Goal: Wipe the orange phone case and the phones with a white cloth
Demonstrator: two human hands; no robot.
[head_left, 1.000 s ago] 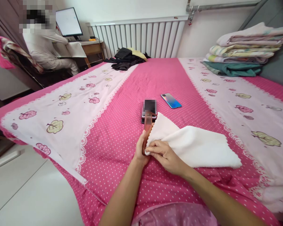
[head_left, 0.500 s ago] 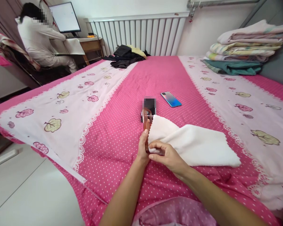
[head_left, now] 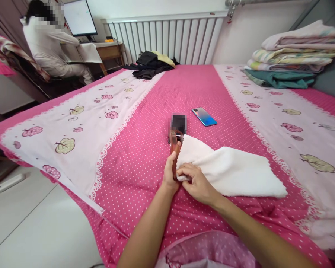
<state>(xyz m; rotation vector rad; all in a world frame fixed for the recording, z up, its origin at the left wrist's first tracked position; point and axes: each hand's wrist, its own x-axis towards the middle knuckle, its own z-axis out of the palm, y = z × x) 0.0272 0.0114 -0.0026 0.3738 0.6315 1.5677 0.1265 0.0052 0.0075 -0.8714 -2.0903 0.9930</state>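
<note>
Bed (head_left: 195, 87) under a pink dotted fabric cover (head_left: 136, 149) with white tree-printed bands (head_left: 89, 128), slim blue-and-silver smartphone (head_left: 204, 117) lying flat, partly blurred black object (head_left: 179, 121) beside it, white scalloped fleecy cloth (head_left: 240, 173) spread nearer, heaped black clothes (head_left: 149, 66) at the far edge, folded pastel and teal bedding (head_left: 293, 57) stacked far right

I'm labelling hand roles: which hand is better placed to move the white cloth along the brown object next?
Probably the right hand: it holds the white cloth beside the brown object, which the left hand grips.
</note>
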